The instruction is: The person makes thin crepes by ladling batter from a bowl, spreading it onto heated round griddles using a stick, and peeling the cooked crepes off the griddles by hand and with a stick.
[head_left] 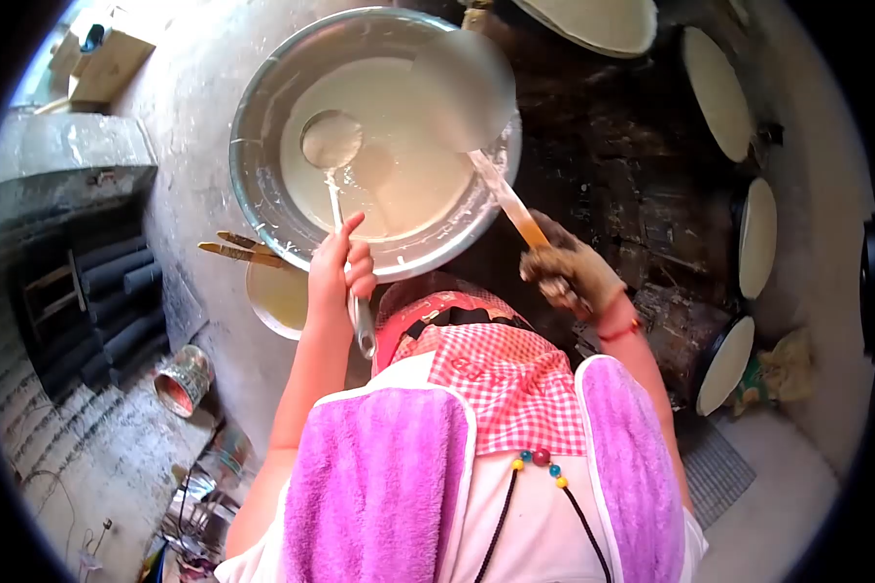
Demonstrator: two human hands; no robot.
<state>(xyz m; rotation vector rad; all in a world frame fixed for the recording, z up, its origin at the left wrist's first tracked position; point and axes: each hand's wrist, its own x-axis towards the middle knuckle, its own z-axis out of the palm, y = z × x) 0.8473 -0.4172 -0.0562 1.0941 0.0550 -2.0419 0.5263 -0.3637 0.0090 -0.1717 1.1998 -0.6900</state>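
My left hand (344, 262) is closed around the handle of a metal ladle (332, 143). Its round bowl hangs over pale, creamy liquid (399, 194) in a large metal basin (246, 160). At the basin's right rim, my right hand (572, 272), in a dirty glove, grips a flat, pale tool with an orange handle (523, 225). A blurred patch hides the far end of that tool. Left of my left wrist, partly behind it, stands a small bowl (262, 309) of yellowish liquid. Two brown, stick-like handles (238, 251) reach out beside the basin.
Several round, pale-topped pans (760, 238) line the right side around a dark, sooty surface (642, 194). Dark cylinders (117, 291) are stacked at the left. A bucket (183, 381) with a reddish inside and a cardboard box (112, 63) are farther off.
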